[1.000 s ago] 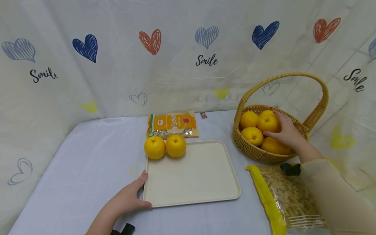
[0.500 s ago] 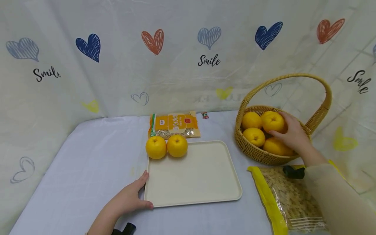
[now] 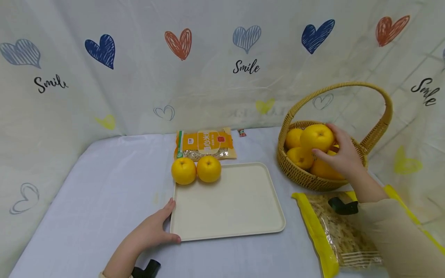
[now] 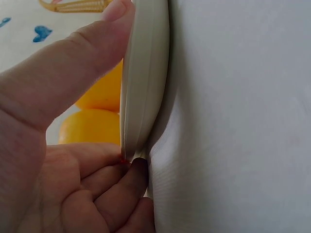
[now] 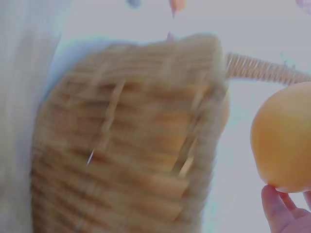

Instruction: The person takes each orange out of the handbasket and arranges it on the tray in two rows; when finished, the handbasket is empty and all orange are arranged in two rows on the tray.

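Over on the left, the left hand (image 3: pixel 153 229) has its thumb and fingers parted around the near left corner of a cream tray (image 3: pixel 229 208), thumb along the front edge, fingers bent in at the side against the rim.

At the tray's far left corner sit two round, smooth yellow fruits, a left one (image 3: pixel 183 171) and a right one (image 3: pixel 209 169), side by side, each with a small dimple on top. Just behind lies an orange packet (image 3: pixel 206 143), with a tiny wrapper (image 3: pixel 241 133) to its right.

Further right stands a wicker basket (image 3: pixel 302 177) with a tall handle, holding more of the yellow fruit (image 3: pixel 299 157). Above those, one plump, glossy fruit (image 3: pixel 317 138) is in the grip of the right hand (image 3: pixel 344 156), thumb at its lower side and fingers round the far right; I can't make out every fingertip. Below that forearm lies a clear bag with yellow edges (image 3: pixel 326 227), partly covered by the sleeve.
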